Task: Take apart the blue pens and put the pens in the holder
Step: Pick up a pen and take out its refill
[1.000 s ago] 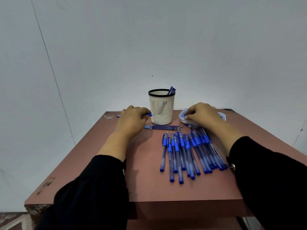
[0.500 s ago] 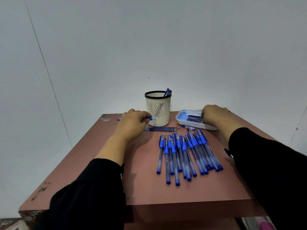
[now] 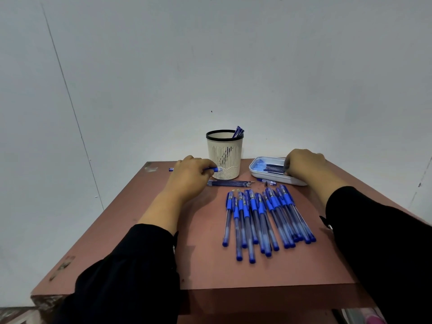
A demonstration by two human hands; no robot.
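Head view looked down over black sleeves (image 3: pixel 131 272) onto a reddish-brown table (image 3: pixel 210 272) with a chipped near-left corner. A row of blue pens (image 3: pixel 264 218) lay fanned at mid-table, caps toward the far side. Beyond them a bundle of refills (image 3: pixel 230 183) lay flat, and a loose pen part (image 3: pixel 267 182) sat just right of it. The left hand (image 3: pixel 189 177) rested knuckles-up on the table, fingers curled round a pen (image 3: pixel 214 169) that lay crosswise, its tip touching the holder's base. The holder (image 3: pixel 224 157), a cream mesh cup with a black rim, stood at the far edge with pen pieces inside. The right hand (image 3: pixel 305 166) rested curled on the white tray (image 3: pixel 257 174) of blue parts; I could not tell whether it gripped anything. A plain pale wall (image 3: pixel 210 66) rose behind, a thin seam running down its left side.
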